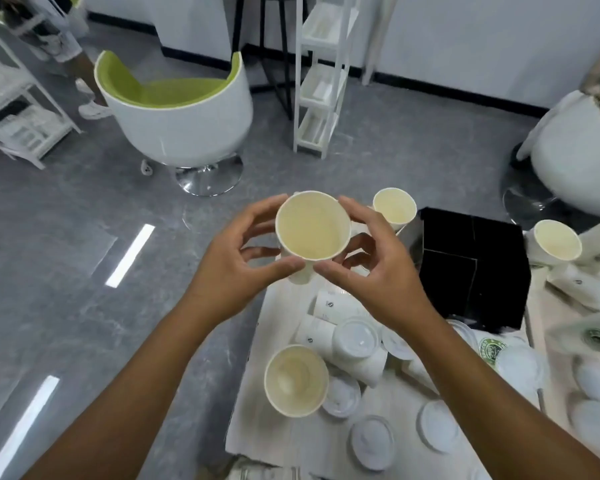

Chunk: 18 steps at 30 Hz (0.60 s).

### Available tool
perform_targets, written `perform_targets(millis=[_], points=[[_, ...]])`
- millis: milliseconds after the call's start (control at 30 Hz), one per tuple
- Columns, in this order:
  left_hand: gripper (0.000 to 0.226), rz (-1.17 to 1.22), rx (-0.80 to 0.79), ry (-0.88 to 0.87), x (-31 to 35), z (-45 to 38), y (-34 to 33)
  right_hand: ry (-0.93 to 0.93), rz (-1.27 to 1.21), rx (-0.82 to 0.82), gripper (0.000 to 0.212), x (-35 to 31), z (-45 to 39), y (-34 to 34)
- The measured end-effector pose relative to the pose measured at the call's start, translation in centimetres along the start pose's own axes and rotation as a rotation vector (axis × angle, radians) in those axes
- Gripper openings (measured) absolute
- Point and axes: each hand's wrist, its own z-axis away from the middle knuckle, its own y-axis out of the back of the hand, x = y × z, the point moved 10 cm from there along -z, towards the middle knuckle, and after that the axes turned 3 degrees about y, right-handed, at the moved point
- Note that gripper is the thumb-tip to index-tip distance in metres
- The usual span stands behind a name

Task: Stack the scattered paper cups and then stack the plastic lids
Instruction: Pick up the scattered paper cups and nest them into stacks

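Above the near edge of the table [257, 403], we hold one paper cup [313, 226] in the air, mouth tilted toward us. Left hand [236, 258]: fingers curled round the cup's left side, thumb under the rim. Right hand [371, 268]: fingers curled on its right side. A second cup may sit nested beneath it; the view is too poor to say.

On the table: an upright cup [296, 380] near us; cups lying on their sides [326, 332]; loose plastic lids [372, 442] scattered round them; a black box [471, 268]; more upright cups [394, 206] beyond.

Step in hand, as we judge it: cup stacking, early on; lids untouched. Next move calls for lowering the held cup squarely into another cup's mouth.
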Motion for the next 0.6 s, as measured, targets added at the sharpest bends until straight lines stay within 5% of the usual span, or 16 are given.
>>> perform_targets(millis=[267, 600], points=[[0.076, 0.063, 0.118, -0.042, 6.2, 11.7, 0.2, 0.178, -0.053, -0.048, 0.077, -7.8, 8.1, 1.0], [0.080, 0.008, 0.123, 0.064, 0.2, 16.8, -1.5, 0.082, 0.042, -0.126, 0.076, -3.2, 13.7, -2.0]])
